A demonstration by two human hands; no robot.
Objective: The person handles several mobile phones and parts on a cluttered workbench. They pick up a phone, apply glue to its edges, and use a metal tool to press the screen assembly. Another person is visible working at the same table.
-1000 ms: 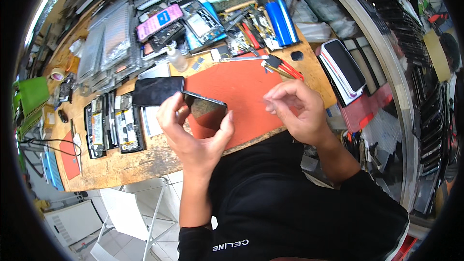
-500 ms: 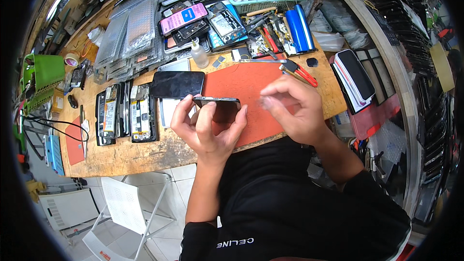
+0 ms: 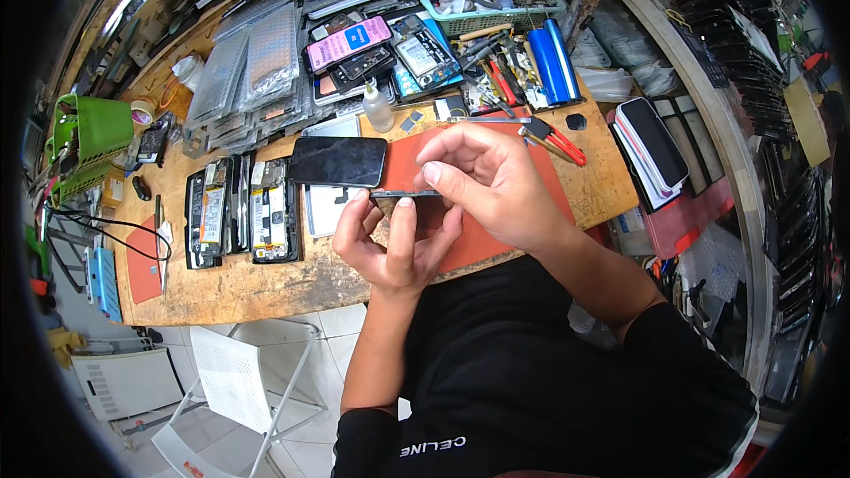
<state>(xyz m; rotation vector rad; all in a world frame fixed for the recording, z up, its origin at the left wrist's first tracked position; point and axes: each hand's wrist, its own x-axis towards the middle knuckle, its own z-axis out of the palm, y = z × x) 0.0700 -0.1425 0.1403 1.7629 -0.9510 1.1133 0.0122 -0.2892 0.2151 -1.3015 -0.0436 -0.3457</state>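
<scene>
In my left hand [image 3: 394, 257] I hold a dark smartphone [image 3: 427, 212] edge-on above the front of the orange-red mat [image 3: 553, 190]. Fingers grip its two ends, and one fingertip presses the long side. My right hand [image 3: 496, 186] is at the phone's right end, thumb and forefinger brought together in a pinch by its upper edge. Whatever lies between those fingertips is hidden or too small to name. A black-screened phone [image 3: 341, 161] lies just beyond my left hand. Left of it are two opened phones [image 3: 211, 212] [image 3: 274, 217] with batteries showing.
Behind stand a dropper bottle [image 3: 378, 108], stacked bubble-wrap sleeves [image 3: 252, 62] and a pink-screened phone [image 3: 350, 44]. Red-handled cutters [image 3: 567, 143] and a blue roll [image 3: 553, 62] lie at the right. A green basket [image 3: 93, 133] is at the left; a white folding chair [image 3: 230, 376] stands below.
My right hand has moved left, from over the mat to the phone's right end. My left hand still holds the phone, now turned more nearly edge-on. The whole view has shifted slightly.
</scene>
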